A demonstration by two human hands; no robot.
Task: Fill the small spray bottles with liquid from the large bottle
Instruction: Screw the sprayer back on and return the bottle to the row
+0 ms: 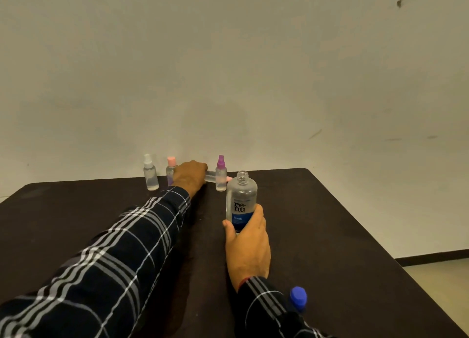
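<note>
bottles line the far edge of the dark table [330,223], close to the wall [228,71]. furthest left stands a small clear spray bottle with a white top [150,176], some clear liquid low inside it. just beside it is one with a pink cap [170,170], partly hidden behind the left hand [190,176]; its contents are hard to make out. further right stands a bottle with a purple spray top [221,174], upright, clear liquid in the lower part. between that one and the left hand a small clear bottle [210,177] lies on its side, with a pink bit poking out at its right end behind the purple-topped one.

the big bottle [241,200] stands upright nearer the person, neck open with no cap, clear above a dark blue label; how full it is i can't tell. a blue cap [298,297] sits at the near edge beside the right sleeve [266,307].

the left hand reaches out from a plaid sleeve [114,248], fingers curled down over the end of the lying bottle; whether they grip it or only touch it i can't tell, as the fingers are hidden behind the back of the hand. the right hand [247,246] is wrapped round the lower half of the big bottle, thumb on the left side, fingers closed around it.
</note>
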